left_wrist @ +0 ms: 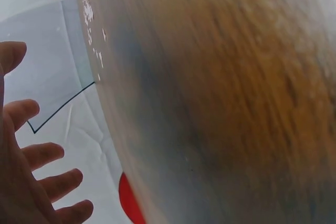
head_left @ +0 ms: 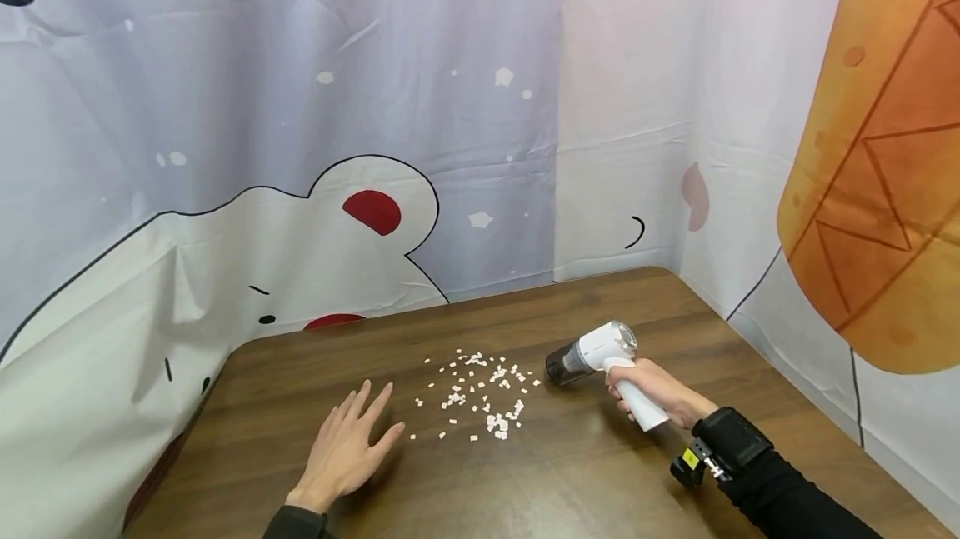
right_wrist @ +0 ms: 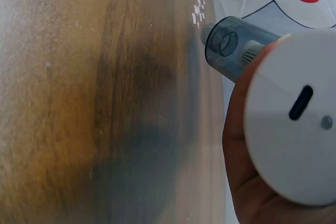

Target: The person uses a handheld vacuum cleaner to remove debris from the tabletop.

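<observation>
In the head view my right hand (head_left: 656,389) grips the white handle of a handheld vacuum cleaner (head_left: 606,347). Its dark see-through nozzle end points left, toward small white paper scraps (head_left: 480,393) strewn over the table. The right wrist view shows the vacuum's clear dust cup (right_wrist: 236,45) and the round handle end with a dark slot. My left hand (head_left: 347,443), left of the scraps, has its fingers spread and holds nothing. In the left wrist view those fingers (left_wrist: 60,184) are extended and apart.
The brown wooden table (head_left: 525,489) runs back to a printed curtain (head_left: 480,106) along its far and right sides. A black wrist strap with a small device (head_left: 701,460) sits on my right forearm.
</observation>
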